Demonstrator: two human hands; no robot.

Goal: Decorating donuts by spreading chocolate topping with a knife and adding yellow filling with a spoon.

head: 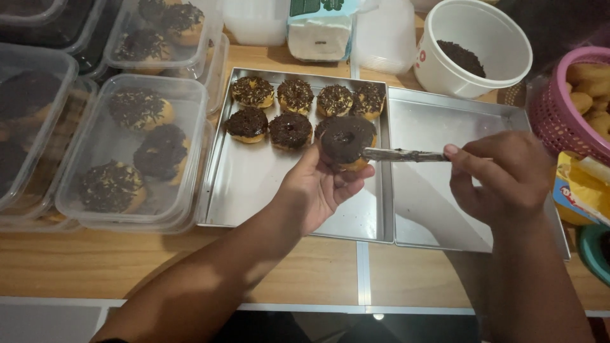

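Observation:
My left hand holds a doughnut with dark chocolate icing, tilted up over the left metal tray. My right hand grips a flat metal knife smeared with chocolate; its tip touches the doughnut's right edge. Several iced doughnuts with chocolate sprinkles sit in two rows at the far end of that tray.
A second metal tray lies on the right. A white tub of chocolate sprinkles stands behind it. A pink basket of plain doughnuts sits at the right edge. Clear plastic boxes with decorated doughnuts are stacked on the left.

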